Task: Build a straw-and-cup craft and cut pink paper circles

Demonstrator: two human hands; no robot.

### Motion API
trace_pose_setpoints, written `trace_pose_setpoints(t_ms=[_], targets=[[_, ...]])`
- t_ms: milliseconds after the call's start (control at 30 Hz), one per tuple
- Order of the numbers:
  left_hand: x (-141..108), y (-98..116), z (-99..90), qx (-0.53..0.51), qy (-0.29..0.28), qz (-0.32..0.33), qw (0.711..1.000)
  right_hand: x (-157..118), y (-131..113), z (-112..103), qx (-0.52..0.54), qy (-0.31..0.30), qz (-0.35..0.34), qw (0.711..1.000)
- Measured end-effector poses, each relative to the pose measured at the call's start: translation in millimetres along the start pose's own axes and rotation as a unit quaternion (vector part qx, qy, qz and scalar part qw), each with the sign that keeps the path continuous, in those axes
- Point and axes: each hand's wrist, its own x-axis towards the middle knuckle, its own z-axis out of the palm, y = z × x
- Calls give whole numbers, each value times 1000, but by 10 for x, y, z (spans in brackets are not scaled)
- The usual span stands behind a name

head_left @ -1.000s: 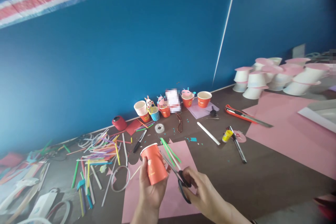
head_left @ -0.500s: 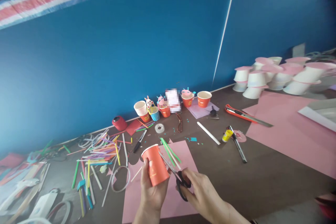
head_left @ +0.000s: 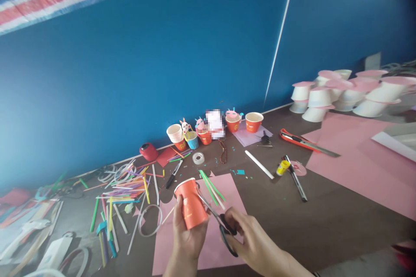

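An orange paper cup (head_left: 191, 203), tilted with its white rim up, is gripped in my left hand (head_left: 188, 236). My right hand (head_left: 248, 231) is closed around the black handles of a pair of scissors (head_left: 224, 229). The blades point up and left and meet the cup's right side near the rim; whether both lie outside the wall I cannot tell. Beneath both hands lies a pink paper sheet (head_left: 214, 259). Green and white straws (head_left: 209, 186) rest on its upper part, just beyond the scissors.
Loose coloured straws (head_left: 130, 186) and a roll of tape (head_left: 150, 220) lie at left. Decorated cups (head_left: 204, 137) line the blue wall. To the right are a red utility knife (head_left: 305, 143), a second cutter (head_left: 295, 179), a yellow tub (head_left: 282, 167) and stacked white cups (head_left: 318, 99).
The scissors' handles have spread wider, the lower loop dropping. Cup and left hand have shifted very slightly left, while the blades stay by the rim.
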Motion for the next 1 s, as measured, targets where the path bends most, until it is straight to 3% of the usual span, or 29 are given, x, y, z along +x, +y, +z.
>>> trace_pose_setpoints(t_ms=[133,467,633,1000], targets=[[-22,2,28,-28,-2,-9,1000,-22,-4,-23,-78,3,-2,997],[-19,48,-6,-46,-9,-37,998,-32,-31,-108,-105,8,14,994],[-15,94,-51,-35,5,-37,999,-58,-82,-221,-78,8,34,996],[-50,83,-71,16,-34,-18,999,-105,-77,-287,-36,-13,60,997]])
